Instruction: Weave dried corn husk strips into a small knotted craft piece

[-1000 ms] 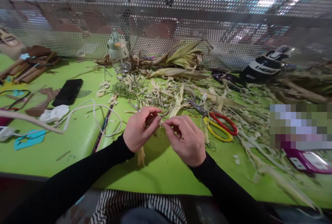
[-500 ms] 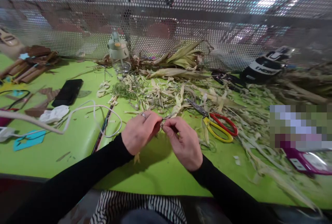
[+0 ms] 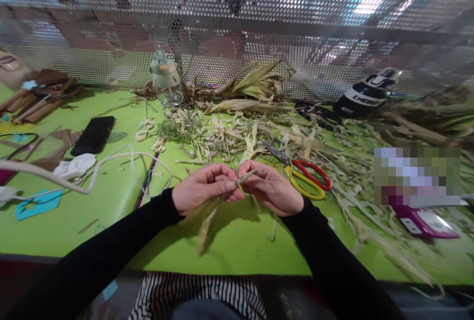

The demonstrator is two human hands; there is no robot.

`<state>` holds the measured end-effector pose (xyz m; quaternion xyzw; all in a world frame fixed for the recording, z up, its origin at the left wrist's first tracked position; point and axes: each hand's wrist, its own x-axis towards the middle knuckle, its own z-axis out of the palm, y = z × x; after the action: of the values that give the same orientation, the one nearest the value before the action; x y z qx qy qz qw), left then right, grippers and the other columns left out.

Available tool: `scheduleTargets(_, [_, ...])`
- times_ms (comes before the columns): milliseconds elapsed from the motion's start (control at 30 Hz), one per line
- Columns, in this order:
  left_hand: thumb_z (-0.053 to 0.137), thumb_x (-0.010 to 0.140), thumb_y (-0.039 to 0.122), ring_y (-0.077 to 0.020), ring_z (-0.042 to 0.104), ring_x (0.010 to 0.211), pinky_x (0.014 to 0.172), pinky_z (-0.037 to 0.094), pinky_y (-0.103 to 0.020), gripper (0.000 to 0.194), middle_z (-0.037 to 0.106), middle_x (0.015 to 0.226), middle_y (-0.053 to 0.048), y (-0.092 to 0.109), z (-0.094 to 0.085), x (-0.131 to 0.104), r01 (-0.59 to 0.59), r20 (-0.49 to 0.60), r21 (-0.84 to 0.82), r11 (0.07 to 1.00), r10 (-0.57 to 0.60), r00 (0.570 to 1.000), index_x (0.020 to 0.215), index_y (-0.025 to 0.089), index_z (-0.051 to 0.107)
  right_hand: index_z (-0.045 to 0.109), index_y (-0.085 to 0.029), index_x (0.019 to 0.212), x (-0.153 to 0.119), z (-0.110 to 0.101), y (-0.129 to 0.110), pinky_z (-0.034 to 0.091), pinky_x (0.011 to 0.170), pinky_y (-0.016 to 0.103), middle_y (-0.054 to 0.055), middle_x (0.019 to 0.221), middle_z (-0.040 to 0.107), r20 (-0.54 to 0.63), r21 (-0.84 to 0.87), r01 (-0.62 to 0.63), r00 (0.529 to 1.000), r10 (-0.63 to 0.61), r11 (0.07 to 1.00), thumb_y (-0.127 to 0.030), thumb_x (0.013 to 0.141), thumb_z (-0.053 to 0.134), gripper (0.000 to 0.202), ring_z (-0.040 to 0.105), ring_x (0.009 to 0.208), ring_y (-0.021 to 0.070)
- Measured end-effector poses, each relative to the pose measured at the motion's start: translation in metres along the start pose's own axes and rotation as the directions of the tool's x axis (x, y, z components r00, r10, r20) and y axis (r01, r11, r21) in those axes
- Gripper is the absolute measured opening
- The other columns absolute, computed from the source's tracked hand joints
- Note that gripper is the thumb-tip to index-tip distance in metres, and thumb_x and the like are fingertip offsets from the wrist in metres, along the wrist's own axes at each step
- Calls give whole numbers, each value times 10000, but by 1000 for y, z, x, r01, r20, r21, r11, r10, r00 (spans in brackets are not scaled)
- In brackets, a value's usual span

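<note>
Both my hands meet over the front middle of the green table (image 3: 237, 256), fingers pinched together. Between them runs a thin twisted strip of dried husk (image 3: 209, 223), its frayed end hanging below my left hand (image 3: 205, 189). My right hand (image 3: 272, 189) grips the other part of the strip, and a loop of it lies over the fingers. A thin end dangles under the right hand. Scissors (image 3: 298, 172) with one red and one yellow handle lie just right of my right hand. Behind both hands spreads a heap of shredded husk (image 3: 222, 135).
A clear bottle (image 3: 166, 83) and whole husks (image 3: 259, 85) stand along the perforated metal screen (image 3: 207, 23). At right lie a black bottle (image 3: 365, 95) and a magenta device (image 3: 422, 221). At left are a phone (image 3: 93, 135), white cable (image 3: 129, 154) and cinnamon-like sticks (image 3: 37, 98).
My hands have turned and come closer together, showing the twisted strip between the fingers. The husk's frayed end now swings lower. The whole view has shifted slightly.
</note>
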<state>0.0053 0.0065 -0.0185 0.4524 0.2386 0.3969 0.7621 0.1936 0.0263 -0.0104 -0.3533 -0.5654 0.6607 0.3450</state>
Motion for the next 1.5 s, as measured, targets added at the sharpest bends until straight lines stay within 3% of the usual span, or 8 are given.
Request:
scheduleTargets(133, [670,781,229,-86,624,647,637,486,-200,200,687,733,-18,-12,6,5,-41,-171,-188,981,8,985,931,159,558,583,-190,783,1,12,5,457,575,233,-15,706,580,-223,-185,210,942,-249,960,-358,786,646,179,544,600,96])
scheduleTargets(367, [691,756,201,-85,628,648,602,489,-179,171,670,695,-13,-11,7,6,-66,-254,-253,965,0,967,863,134,575,617,-190,762,-4,23,0,471,545,253,3,669,638,-173,-688,307,811,-559,658,-243,817,624,77,571,570,116])
scheduleTargets(500, [693,753,203,-84,625,628,587,489,-176,165,667,681,-17,-11,7,5,-47,-262,-268,962,-26,965,844,126,578,645,-202,792,-3,21,1,478,574,264,0,673,654,-86,-756,369,763,-641,540,-213,826,609,51,583,610,126])
scheduleTargets(767, [739,704,230,-92,627,630,583,486,-189,275,664,674,0,-9,7,5,-83,-304,-221,972,12,953,875,136,544,592,-180,844,-5,19,3,505,567,267,19,759,606,-150,-659,311,838,-524,685,-303,841,592,123,593,621,126])
scheduleTargets(1067, [697,732,227,-86,592,703,678,472,-213,236,626,766,10,-4,9,3,-76,-400,247,966,173,900,872,154,522,548,-178,837,-4,19,2,447,506,238,31,775,586,-253,-587,177,887,-387,790,-433,856,549,255,534,620,124])
scheduleTargets(1200, [657,763,283,-116,575,723,674,460,-233,181,612,815,-13,-3,9,0,-71,-361,528,846,299,883,845,165,547,552,-175,837,-3,22,4,458,517,250,38,788,583,-210,-626,154,911,-356,764,-487,792,612,320,531,632,133])
scheduleTargets(1333, [629,775,236,-139,555,725,682,430,-248,109,606,800,-22,-8,6,-4,-95,-231,802,589,454,860,847,178,570,562,-178,840,-2,27,11,461,506,255,26,748,580,-222,-670,124,907,-357,732,-479,750,664,330,519,584,124])
scheduleTargets(1500, [565,805,186,-143,567,750,704,422,-248,90,609,830,-33,-12,5,-6,-135,-167,870,475,539,825,895,187,558,599,-169,798,-3,28,11,484,568,258,33,751,612,-204,-566,161,923,-327,808,-406,829,588,239,565,634,134])
